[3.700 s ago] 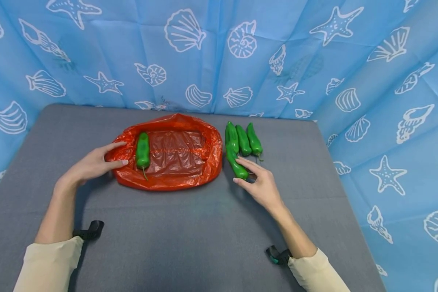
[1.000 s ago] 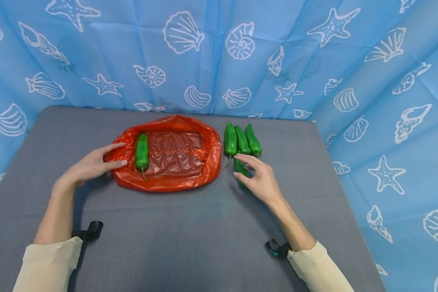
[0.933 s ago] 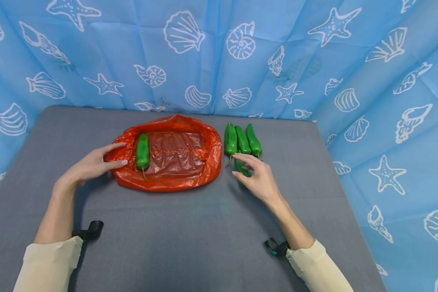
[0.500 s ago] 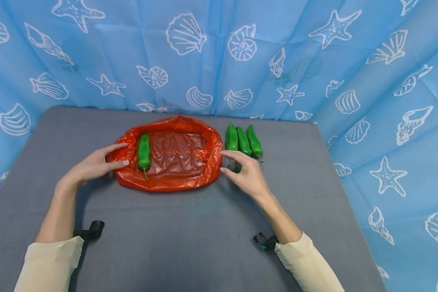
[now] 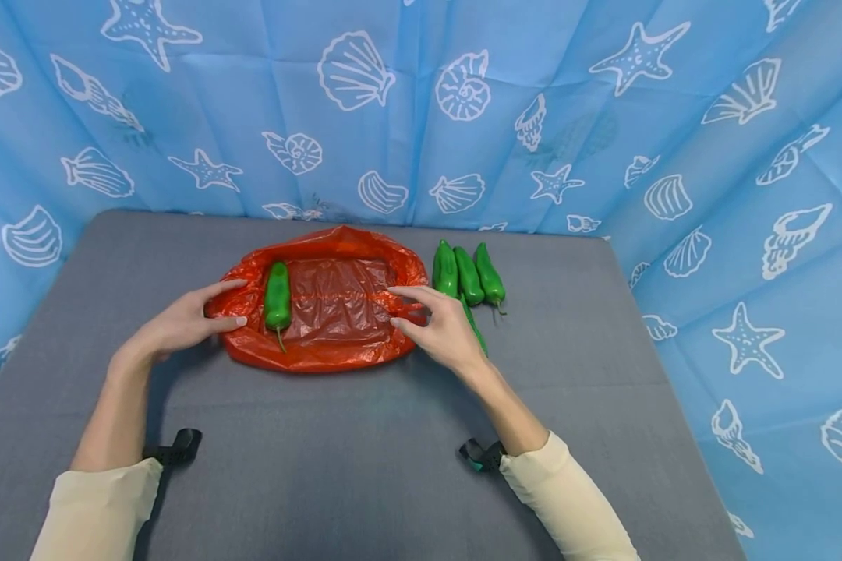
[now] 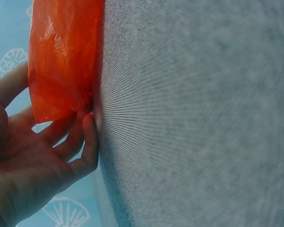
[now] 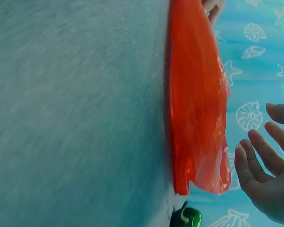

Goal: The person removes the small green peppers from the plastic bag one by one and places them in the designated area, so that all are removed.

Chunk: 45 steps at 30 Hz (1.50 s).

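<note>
A red plastic bag (image 5: 330, 357) with its rim folded outward lies on the table, its mouth facing up. Near its left end inside is a green pepper (image 5: 277, 298), stem toward me. My left hand (image 5: 182, 319) holds that end, thumb and index finger over the rim; the left wrist view has the other fingers bent against the bag's outside. At the opposite end, my right hand (image 5: 438, 323) reaches over the rim, thumb and fingers apart and holding nothing. Another green pepper (image 5: 474, 329) is partly hidden behind the right hand. Beyond it lie three more green peppers (image 5: 468, 274) side by side.
A grey cloth covers the table (image 5: 309, 460). A blue curtain (image 5: 407, 117) with white shell and starfish prints hangs behind the table and along its right side. Black straps with small cameras (image 5: 482, 455) sit on both wrists.
My right hand has left the nearest loose pepper and moved left to the bag's right rim. That pepper lies turned and slightly nearer me than before. My left hand stays in place.
</note>
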Each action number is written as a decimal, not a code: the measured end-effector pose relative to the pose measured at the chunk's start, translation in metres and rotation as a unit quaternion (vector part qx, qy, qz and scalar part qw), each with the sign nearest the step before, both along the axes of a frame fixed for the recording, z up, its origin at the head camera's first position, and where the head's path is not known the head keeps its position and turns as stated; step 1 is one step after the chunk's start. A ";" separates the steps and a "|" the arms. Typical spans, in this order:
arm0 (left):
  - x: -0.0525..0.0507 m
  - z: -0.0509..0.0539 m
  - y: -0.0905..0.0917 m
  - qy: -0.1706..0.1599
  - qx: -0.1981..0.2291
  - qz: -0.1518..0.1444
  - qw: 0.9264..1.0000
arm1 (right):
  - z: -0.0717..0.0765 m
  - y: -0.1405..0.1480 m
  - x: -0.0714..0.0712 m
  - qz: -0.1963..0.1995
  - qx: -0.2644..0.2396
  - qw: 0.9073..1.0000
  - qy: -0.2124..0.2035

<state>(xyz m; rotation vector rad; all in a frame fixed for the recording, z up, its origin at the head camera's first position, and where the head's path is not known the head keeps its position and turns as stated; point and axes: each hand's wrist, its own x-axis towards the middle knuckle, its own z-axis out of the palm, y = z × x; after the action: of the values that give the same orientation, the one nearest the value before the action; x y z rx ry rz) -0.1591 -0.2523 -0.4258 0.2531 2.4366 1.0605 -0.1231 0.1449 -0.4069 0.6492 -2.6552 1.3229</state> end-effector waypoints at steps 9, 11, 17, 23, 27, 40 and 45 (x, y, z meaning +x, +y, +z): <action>-0.003 0.000 0.000 0.000 -0.002 -0.005 1.000 | 0.001 -0.022 -0.008 0.018 0.002 1.000 -0.024; -0.004 -0.001 0.001 0.002 -0.002 -0.006 1.000 | 0.001 -0.028 -0.011 0.025 -0.003 0.999 -0.023; -0.005 -0.003 0.000 0.005 0.000 -0.004 1.000 | -0.001 -0.043 -0.018 0.040 -0.022 0.998 -0.031; -0.004 -0.003 0.000 0.007 0.005 -0.005 1.000 | -0.003 -0.054 -0.021 0.047 -0.020 0.998 -0.037; -0.002 -0.002 0.000 0.009 0.007 -0.002 1.000 | -0.005 -0.060 -0.022 0.055 -0.021 0.997 -0.043; -0.002 -0.005 -0.001 0.006 0.003 0.004 1.000 | -0.009 -0.084 -0.027 0.079 -0.031 0.993 -0.085; -0.002 -0.004 0.000 -0.002 0.007 0.012 1.000 | -0.010 -0.093 -0.029 0.076 -0.025 0.993 -0.087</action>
<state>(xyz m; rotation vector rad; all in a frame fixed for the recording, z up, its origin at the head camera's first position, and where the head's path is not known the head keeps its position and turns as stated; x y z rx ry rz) -0.1615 -0.2522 -0.4294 0.2266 2.4348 1.0886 -0.1522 0.0514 -0.4173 0.7775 -2.7433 1.5481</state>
